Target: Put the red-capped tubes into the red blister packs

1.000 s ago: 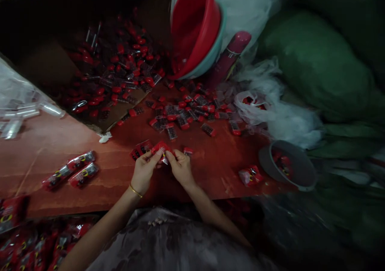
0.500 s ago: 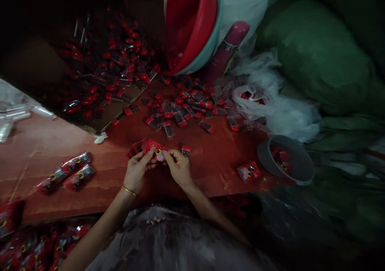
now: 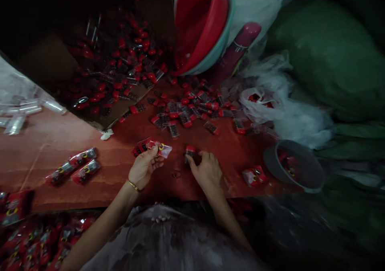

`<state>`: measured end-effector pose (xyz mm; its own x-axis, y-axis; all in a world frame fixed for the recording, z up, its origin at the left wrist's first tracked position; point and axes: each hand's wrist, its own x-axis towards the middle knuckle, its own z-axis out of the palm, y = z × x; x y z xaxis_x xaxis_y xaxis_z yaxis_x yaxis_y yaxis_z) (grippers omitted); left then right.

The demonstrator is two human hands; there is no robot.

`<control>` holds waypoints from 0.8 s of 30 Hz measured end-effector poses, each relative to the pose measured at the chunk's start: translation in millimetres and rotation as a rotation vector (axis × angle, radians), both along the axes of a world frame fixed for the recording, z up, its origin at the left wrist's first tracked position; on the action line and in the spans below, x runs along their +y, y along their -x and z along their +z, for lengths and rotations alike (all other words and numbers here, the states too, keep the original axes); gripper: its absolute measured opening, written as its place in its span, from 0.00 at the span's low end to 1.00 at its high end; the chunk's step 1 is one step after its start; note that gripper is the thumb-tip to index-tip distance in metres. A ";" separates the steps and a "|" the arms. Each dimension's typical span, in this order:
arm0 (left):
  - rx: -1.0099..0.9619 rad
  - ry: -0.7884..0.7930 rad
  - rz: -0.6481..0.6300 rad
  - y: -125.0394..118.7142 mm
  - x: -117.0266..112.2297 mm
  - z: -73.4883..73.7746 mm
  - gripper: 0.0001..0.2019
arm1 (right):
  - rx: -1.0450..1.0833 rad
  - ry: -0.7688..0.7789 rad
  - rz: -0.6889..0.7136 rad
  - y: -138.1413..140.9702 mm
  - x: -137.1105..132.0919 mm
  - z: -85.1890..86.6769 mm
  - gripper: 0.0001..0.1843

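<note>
My left hand (image 3: 144, 164) pinches a small red printed plastic packet (image 3: 164, 147) between thumb and fingers. The packet's clear end points to the right. Just behind that hand lies another red packet (image 3: 138, 147), partly covered. My right hand (image 3: 207, 170) is over the table with its fingers apart. Its thumb reaches a small clear container with a red cap (image 3: 190, 149), lying by itself; whether they touch firmly I cannot tell. Beyond both hands spreads a loose pile of similar red-capped containers (image 3: 185, 120) with dark contents.
A cardboard box (image 3: 111, 122) of more containers lies open at the back left. Filled packets (image 3: 86, 171) sit on the left, one (image 3: 254, 176) on the right beside a grey bucket (image 3: 278, 174). Red and teal basins (image 3: 222, 18) and a spray can (image 3: 237, 46) stand behind.
My right hand has let go of the red packet and moved right to the single red-capped container. The left hand keeps the packet. The whole view has shifted slightly.
</note>
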<state>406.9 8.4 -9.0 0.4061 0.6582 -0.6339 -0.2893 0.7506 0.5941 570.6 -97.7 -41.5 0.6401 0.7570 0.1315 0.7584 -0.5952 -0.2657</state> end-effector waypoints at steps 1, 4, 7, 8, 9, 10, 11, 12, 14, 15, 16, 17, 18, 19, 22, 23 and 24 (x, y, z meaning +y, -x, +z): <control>-0.008 0.013 -0.018 -1.0 -0.6 0.8 0.17 | 0.009 0.012 0.018 0.7 -0.5 -3.2 0.21; -0.005 0.015 -0.044 -3.0 -2.6 3.2 0.16 | 0.095 -0.051 0.088 6.7 2.5 -10.8 0.14; 0.021 -0.032 -0.040 -1.2 -3.6 4.8 0.19 | 0.221 -0.191 0.130 10.6 4.4 -12.3 0.11; 0.036 -0.049 -0.035 0.0 -3.6 5.0 0.20 | 0.299 -0.239 0.140 11.2 3.3 -10.7 0.11; 0.051 -0.064 -0.031 1.2 -3.6 5.0 0.20 | 0.403 -0.284 0.151 11.7 1.1 -8.1 0.11; 0.066 -0.075 -0.028 2.2 -3.6 5.0 0.21 | 0.525 -0.324 0.164 12.3 -2.0 -4.3 0.11; 0.081 -0.083 -0.028 2.9 -3.7 4.9 0.22 | 0.655 -0.362 0.181 13.2 -5.7 0.4 0.11; 0.093 -0.091 -0.032 3.2 -4.0 4.8 0.22 | 0.776 -0.399 0.200 14.3 -9.7 5.8 0.11; 0.106 -0.111 -0.050 2.4 -4.9 4.8 0.22 | 0.958 -0.461 0.233 17.2 -17.1 17.0 0.11; 0.110 -0.128 -0.065 1.7 -5.6 4.9 0.22 | 1.012 -0.483 0.245 18.7 -19.9 22.0 0.11; 0.112 -0.147 -0.085 0.9 -6.3 5.0 0.22 | 1.046 -0.493 0.256 19.9 -21.9 26.2 0.11; 0.115 -0.167 -0.106 0.3 -7.1 5.2 0.22 | 1.064 -0.493 0.265 20.7 -23.1 29.3 0.11; 0.118 -0.186 -0.125 0.0 -7.7 5.4 0.22 | 1.071 -0.487 0.272 21.0 -23.5 31.5 0.11; 0.122 -0.206 -0.145 0.1 -8.1 5.7 0.21 | 1.070 -0.478 0.279 20.9 -23.3 32.7 0.11; 0.140 -0.261 -0.183 2.7 -8.0 6.8 0.20 | 1.050 -0.441 0.303 19.2 -20.7 32.5 0.10; 0.149 -0.281 -0.191 4.0 -7.5 7.3 0.20 | 1.047 -0.426 0.311 18.7 -19.5 31.9 0.10; 0.159 -0.304 -0.201 5.2 -6.9 7.8 0.20 | 1.052 -0.409 0.318 18.5 -18.3 31.2 0.10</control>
<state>401.6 1.5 -1.2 0.4585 0.7427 -0.4881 -0.0406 0.5661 0.8233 552.0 -116.0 -10.3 0.3684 0.9263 -0.0790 0.1504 -0.1432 -0.9782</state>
